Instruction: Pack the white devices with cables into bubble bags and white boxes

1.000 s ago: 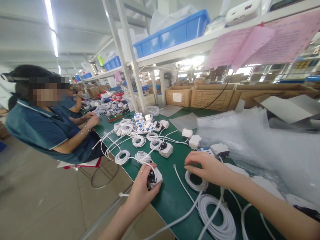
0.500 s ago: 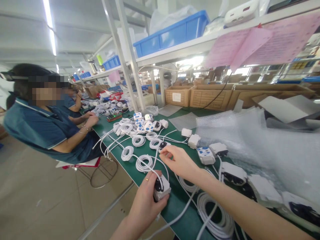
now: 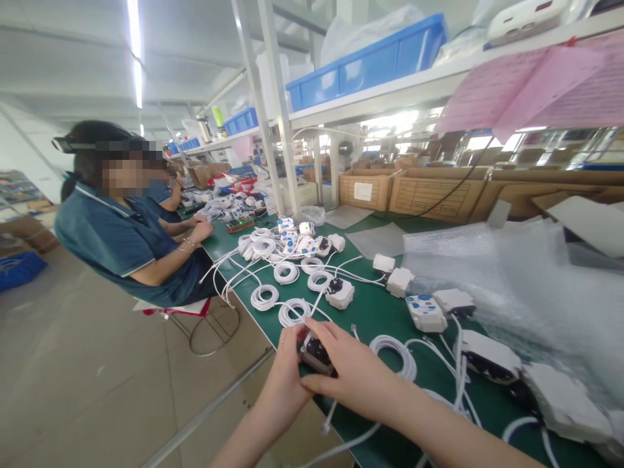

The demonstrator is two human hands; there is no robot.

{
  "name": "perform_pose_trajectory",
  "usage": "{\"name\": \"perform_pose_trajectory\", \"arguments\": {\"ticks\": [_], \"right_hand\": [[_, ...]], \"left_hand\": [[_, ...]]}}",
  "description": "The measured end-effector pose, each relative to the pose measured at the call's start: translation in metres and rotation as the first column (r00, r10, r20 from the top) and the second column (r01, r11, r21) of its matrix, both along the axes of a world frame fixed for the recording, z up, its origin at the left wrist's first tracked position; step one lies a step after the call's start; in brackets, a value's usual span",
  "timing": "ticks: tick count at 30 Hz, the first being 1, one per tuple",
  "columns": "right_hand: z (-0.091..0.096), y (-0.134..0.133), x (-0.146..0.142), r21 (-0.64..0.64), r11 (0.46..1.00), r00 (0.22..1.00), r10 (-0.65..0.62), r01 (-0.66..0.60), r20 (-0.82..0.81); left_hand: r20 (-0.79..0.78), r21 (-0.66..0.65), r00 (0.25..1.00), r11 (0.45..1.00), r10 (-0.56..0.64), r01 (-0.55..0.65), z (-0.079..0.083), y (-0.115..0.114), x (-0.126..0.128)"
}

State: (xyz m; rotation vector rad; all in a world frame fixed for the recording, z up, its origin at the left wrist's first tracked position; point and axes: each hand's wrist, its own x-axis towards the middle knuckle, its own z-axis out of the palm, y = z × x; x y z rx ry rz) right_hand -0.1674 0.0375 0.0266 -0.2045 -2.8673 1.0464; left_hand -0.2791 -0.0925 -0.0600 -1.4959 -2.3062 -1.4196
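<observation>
Both my hands are at the near edge of the green table [image 3: 363, 318]. My left hand [image 3: 287, 367] grips a small white box with a black fitting [image 3: 316, 354] from the left. Closed over the same box from the right is my right hand [image 3: 348, 364], its fingers covering much of it. Just beyond my fingers sits another white box with a black top [image 3: 340, 294]. A coiled white cable [image 3: 294, 312] lies by my left fingertips, and a larger coil [image 3: 394, 357] is right of my right hand. A loose cable plug [image 3: 325, 427] hangs below my wrists.
More white boxes [image 3: 426, 313] line the right side beside bubble wrap [image 3: 478, 273]. Several coils and blue-patterned boxes [image 3: 307, 246] are heaped farther back. Cardboard boxes [image 3: 433, 195] stand behind, under a shelf with a blue bin [image 3: 370, 62]. A co-worker [image 3: 131, 240] sits at left.
My right hand has come back from the box farther off onto the one in my left hand. The cable across the held box no longer shows there. The view has swung left.
</observation>
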Motion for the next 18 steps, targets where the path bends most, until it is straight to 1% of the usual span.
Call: {"name": "perform_pose_trajectory", "arguments": {"ticks": [2, 3, 4, 6, 7, 9, 11, 12, 13, 14, 16, 18], "right_hand": [[-0.01, 0.005, 0.002, 0.037, 0.999, 0.999, 0.038, -0.039, 0.018], [-0.013, 0.008, 0.002, 0.058, 0.997, 0.998, 0.053, -0.054, 0.016], [-0.016, 0.011, 0.002, 0.073, 0.995, 0.998, 0.068, -0.068, 0.008], [-0.02, 0.016, 0.001, 0.094, 0.992, 0.996, 0.082, -0.08, -0.024], [-0.021, 0.018, 0.001, 0.104, 0.991, 0.996, 0.083, -0.079, -0.036], [-0.023, 0.019, 0.0, 0.117, 0.991, 0.996, 0.078, -0.071, -0.051], [-0.024, 0.019, 0.0, 0.122, 0.99, 0.995, 0.075, -0.068, -0.059], [-0.025, 0.019, 0.0, 0.121, 0.99, 0.995, 0.078, -0.07, -0.06], [-0.025, 0.018, 0.0, 0.119, 0.99, 0.995, 0.08, -0.073, -0.057], [-0.026, 0.017, 0.001, 0.117, 0.99, 0.996, 0.081, -0.075, -0.048], [-0.025, 0.017, 0.0, 0.104, 0.991, 0.997, 0.08, -0.079, -0.009], [-0.024, 0.017, -0.002, 0.089, 0.993, 0.996, 0.079, -0.083, 0.051]], "left_hand": [[-0.001, -0.059, 1.0, 0.998, -0.022, 0.021, 0.008, -0.012, -0.023], [-0.011, -0.08, 1.0, 0.997, -0.004, 0.003, 0.014, -0.018, -0.038], [-0.029, -0.096, 0.999, 0.995, 0.036, -0.039, 0.021, -0.024, -0.057], [-0.085, -0.096, 0.976, 0.973, 0.202, -0.209, 0.036, -0.033, -0.102], [-0.116, -0.088, 0.947, 0.946, 0.301, -0.311, 0.044, -0.036, -0.128], [-0.162, -0.07, 0.859, 0.863, 0.485, -0.5, 0.057, -0.039, -0.183], [-0.195, -0.073, 0.768, 0.772, 0.61, -0.631, 0.068, -0.04, -0.234], [-0.213, -0.085, 0.739, 0.742, 0.639, -0.665, 0.073, -0.04, -0.257], [-0.234, -0.104, 0.725, 0.724, 0.648, -0.681, 0.077, -0.039, -0.277], [-0.254, -0.131, 0.724, 0.719, 0.642, -0.683, 0.08, -0.038, -0.294], [-0.291, -0.197, 0.751, 0.731, 0.593, -0.653, 0.085, -0.035, -0.322], [-0.317, -0.268, 0.795, 0.755, 0.518, -0.599, 0.087, -0.03, -0.343]]}}
